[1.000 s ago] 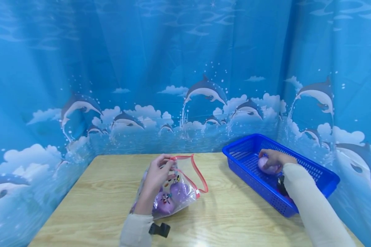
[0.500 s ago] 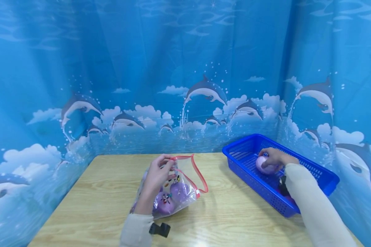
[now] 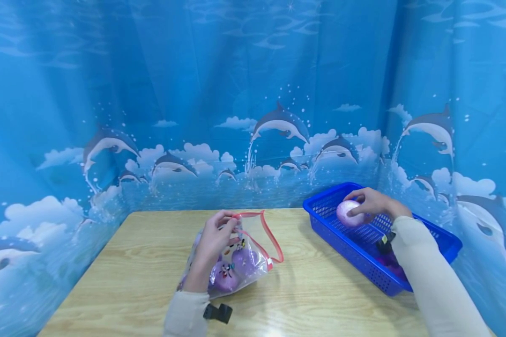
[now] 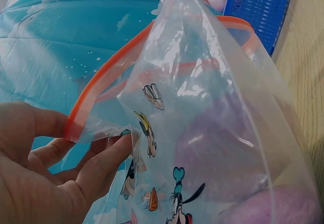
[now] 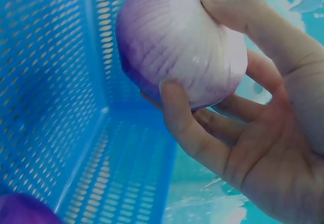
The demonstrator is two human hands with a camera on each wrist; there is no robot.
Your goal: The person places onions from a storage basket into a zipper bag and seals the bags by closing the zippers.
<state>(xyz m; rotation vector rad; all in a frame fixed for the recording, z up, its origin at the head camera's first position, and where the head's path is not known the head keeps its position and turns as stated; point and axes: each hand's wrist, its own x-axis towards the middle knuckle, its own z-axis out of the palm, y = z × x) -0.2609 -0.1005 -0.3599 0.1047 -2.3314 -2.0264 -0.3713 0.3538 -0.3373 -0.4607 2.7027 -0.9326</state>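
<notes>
My left hand (image 3: 212, 236) pinches the red-edged mouth of a clear zip bag (image 3: 275, 241) on the table, holding it partly open toward the right. In the left wrist view, cartoon prints cover the bag's wall and purple round onions show through it. My right hand (image 3: 373, 203) grips a purple-and-white onion (image 3: 348, 214) over the far part of the blue basket (image 3: 335, 241). In the right wrist view, the thumb and fingers lie round the onion (image 5: 177, 44), its pale side toward the thumb.
More purple onions (image 3: 391, 263) lie at the near end of the basket, partly hidden by the right sleeve. The basket stands at the table's right side. A blue dolphin-print curtain (image 3: 253, 117) hangs behind the table (image 3: 152, 262). Black camera mounts are on both wrists.
My right hand has raised the onion from the basket floor and shifted it up and to the left. My left hand and the bag have stayed in place.
</notes>
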